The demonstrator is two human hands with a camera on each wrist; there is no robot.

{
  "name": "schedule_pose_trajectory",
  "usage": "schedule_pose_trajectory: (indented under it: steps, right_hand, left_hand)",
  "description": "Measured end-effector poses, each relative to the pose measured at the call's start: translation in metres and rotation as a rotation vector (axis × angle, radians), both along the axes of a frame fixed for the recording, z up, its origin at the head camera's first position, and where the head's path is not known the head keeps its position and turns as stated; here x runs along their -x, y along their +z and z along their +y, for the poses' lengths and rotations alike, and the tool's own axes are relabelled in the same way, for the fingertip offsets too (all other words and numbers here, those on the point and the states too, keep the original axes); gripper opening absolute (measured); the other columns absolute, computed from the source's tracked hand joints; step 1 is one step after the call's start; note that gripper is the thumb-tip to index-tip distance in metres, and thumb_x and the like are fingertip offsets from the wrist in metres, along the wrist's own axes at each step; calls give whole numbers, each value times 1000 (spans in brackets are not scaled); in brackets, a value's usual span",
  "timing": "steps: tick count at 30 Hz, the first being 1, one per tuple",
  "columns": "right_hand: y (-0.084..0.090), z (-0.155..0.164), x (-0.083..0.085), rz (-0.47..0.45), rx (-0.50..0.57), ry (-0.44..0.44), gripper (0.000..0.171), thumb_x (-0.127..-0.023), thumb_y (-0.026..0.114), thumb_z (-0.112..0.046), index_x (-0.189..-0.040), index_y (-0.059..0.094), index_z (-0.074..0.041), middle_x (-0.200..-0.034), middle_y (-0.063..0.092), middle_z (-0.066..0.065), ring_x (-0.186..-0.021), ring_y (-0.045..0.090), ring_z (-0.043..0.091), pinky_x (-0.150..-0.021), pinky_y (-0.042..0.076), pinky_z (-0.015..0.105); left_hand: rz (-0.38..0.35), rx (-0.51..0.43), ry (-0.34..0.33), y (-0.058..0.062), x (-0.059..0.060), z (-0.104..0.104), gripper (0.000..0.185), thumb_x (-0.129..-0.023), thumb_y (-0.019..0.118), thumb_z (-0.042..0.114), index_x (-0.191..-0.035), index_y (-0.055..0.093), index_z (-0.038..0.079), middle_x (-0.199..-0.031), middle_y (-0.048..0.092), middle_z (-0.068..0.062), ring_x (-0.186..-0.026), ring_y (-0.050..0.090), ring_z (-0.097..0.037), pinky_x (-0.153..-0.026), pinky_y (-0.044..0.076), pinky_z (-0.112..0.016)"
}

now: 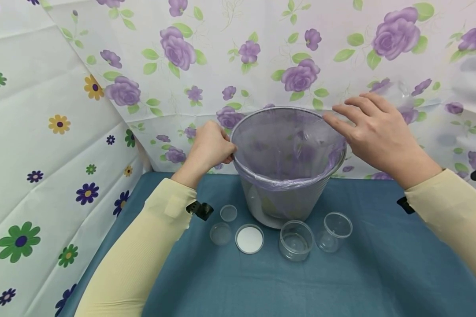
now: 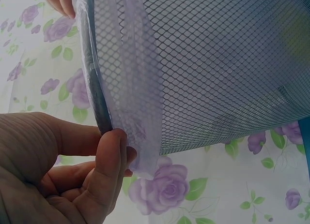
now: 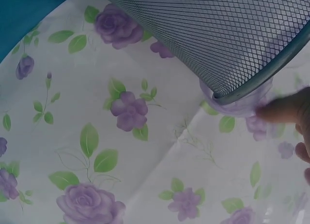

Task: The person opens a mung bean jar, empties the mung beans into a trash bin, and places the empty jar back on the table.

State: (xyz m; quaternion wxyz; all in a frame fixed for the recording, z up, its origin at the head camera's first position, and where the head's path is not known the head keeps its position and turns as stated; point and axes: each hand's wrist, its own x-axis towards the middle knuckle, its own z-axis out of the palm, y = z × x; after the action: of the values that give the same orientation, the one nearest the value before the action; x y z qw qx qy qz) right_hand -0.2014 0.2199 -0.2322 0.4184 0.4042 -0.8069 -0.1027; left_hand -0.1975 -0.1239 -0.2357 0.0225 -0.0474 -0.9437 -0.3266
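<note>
Clear cups [image 1: 296,240] nearest; our left hand [image 1: 210,147] pinches bag [image 1: 289,149] over bin [image 1: 284,200] rim, right hand [image 1: 377,132] spread; far-edge rim likely needs tucking next.

Makeshift tabletop booth: floral plastic sheets [image 1: 262,53] as walls, blue cloth [image 1: 381,264] over table.

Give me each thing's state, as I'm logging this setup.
Mesh bin: upright, lined.
Purple bag: folded over the rim.
Left hand: pinching the bag's edge at the rim.
Right hand: fingers straight at the far rim.
Two clear cups: upright, empty.
White lid: lying flat.
</note>
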Motion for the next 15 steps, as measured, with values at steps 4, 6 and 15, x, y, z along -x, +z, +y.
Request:
schedule_pose_trajectory:
  steps: [4,6,15]
  right_hand:
    - [-1,0,-1,-6,0,0,60,-71,72,7,-126,58,-11,-118,63,17,-111,55,37,-104,39,49]
    - [-1,0,-1,-1,-5,-5,59,-73,70,9,-126,58,-11,-118,62,17,-112,53,37,-105,38,48]
    - [-2,0,0,9,-22,-5,56,-75,70,8,-127,58,-11,-119,62,17,-113,54,37,-108,35,47]
  left_hand:
    - [-13,-2,9,1,0,1,26,-80,61,12,-56,69,6,-54,66,-3,-49,65,-15,-41,45,-27]
    - [-23,-1,14,1,0,1,25,-80,62,13,-57,69,6,-55,67,-3,-50,65,-15,-41,46,-27]
    - [-33,-6,19,0,1,0,25,-81,64,14,-58,69,7,-57,67,-3,-51,66,-15,-43,49,-28]
